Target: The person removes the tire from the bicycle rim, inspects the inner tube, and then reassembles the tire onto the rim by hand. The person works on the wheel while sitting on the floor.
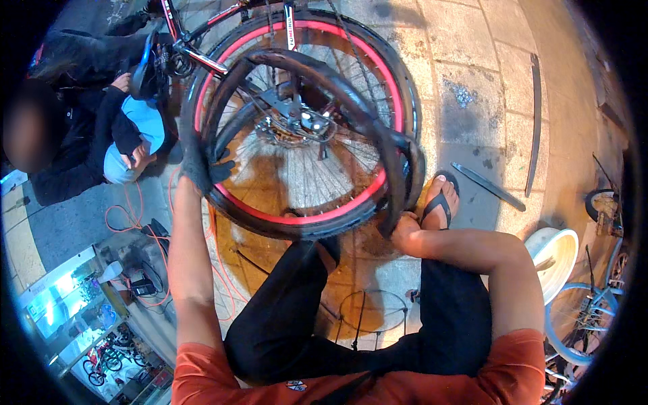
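Note:
In the head view, a bicycle wheel (pixel 305 220) with a pink-red rim and black tyre is in front of me, still on its frame. A loose black inner tube (pixel 351 94) loops across its face and hangs down on the right. My left hand (pixel 204 167), in a dark glove, grips the wheel's left side, its fingers curling over tyre and rim. My bare right hand (pixel 406 233) is closed around the tube's lower end, beside the wheel's lower right edge. The palm and some fingertips are hidden.
At left, a person in dark clothes (pixel 74 148) sits near a blue stool (pixel 135 138). An orange cord (pixel 162 236) trails on the ground. Dark strips (pixel 487 187) lie right of my sandalled foot (pixel 440 202). A white tub (pixel 555 260) and bicycles (pixel 587 317) stand at right.

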Demonstrator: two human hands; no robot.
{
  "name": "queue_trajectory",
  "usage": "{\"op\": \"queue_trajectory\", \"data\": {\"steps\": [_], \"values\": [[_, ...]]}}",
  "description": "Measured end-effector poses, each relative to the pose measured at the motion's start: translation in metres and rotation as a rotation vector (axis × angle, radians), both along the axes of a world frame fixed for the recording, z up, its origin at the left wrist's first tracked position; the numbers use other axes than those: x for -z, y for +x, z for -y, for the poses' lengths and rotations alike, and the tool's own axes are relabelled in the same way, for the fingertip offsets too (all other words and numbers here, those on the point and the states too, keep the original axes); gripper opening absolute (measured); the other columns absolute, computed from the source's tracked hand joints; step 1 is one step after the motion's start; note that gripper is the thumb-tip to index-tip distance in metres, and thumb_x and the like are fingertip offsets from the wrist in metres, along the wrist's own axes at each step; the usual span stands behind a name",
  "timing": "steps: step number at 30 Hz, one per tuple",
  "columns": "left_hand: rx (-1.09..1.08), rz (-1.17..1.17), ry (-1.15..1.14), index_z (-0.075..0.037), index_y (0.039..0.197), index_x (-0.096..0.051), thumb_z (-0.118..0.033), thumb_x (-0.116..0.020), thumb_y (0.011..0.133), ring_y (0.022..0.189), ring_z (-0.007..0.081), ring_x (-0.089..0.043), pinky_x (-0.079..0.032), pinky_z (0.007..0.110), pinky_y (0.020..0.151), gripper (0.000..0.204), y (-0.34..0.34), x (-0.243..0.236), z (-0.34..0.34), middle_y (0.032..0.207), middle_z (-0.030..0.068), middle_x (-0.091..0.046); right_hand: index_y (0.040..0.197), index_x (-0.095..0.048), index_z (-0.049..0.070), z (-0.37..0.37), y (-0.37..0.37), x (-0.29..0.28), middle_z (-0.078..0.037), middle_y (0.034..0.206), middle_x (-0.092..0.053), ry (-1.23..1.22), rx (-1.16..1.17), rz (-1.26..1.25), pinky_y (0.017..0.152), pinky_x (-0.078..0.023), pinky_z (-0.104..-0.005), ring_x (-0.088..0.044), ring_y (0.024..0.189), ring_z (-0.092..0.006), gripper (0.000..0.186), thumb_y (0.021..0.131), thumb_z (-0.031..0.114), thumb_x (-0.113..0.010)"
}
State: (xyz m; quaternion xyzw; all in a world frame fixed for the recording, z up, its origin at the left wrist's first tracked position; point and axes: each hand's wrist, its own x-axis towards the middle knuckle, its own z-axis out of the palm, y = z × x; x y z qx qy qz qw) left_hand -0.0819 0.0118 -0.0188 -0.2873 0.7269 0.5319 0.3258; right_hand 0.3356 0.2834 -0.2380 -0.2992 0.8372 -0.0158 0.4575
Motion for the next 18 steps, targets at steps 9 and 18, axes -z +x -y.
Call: {"op": "queue_trajectory", "data": {"steps": [9,18], "values": [[0.996,-1.306,-0.882,-0.006,0.135,-0.064,-0.043,-0.077,0.087,0.123,0.0436,-0.06,-0.047,0.048,0.106,0.062,-0.029,-0.004,-0.035,0.132,0.0256,-0.063,0.114,-0.081,0.016,-0.009,-0.028,-0.071,-0.007,0.113,-0.079,-0.297,-0.035,-0.041,0.076,-0.059,-0.046,-0.075,0.105,-0.0281,0.026,0.091,0.018,-0.068],[0.491,-0.875,-0.319,0.0,0.136,-0.054,0.006,-0.056,0.093,0.104,0.0237,-0.07,-0.056,0.034,0.092,0.043,-0.022,-0.011,0.054,0.118,0.0141,-0.069,0.118,-0.079,0.015,-0.055,-0.026,-0.053,-0.009,0.116,-0.078,-0.233,0.069,0.289,0.082,-0.057,-0.0466,-0.074,0.105,-0.028,0.036,0.093,0.031,-0.058]]}}
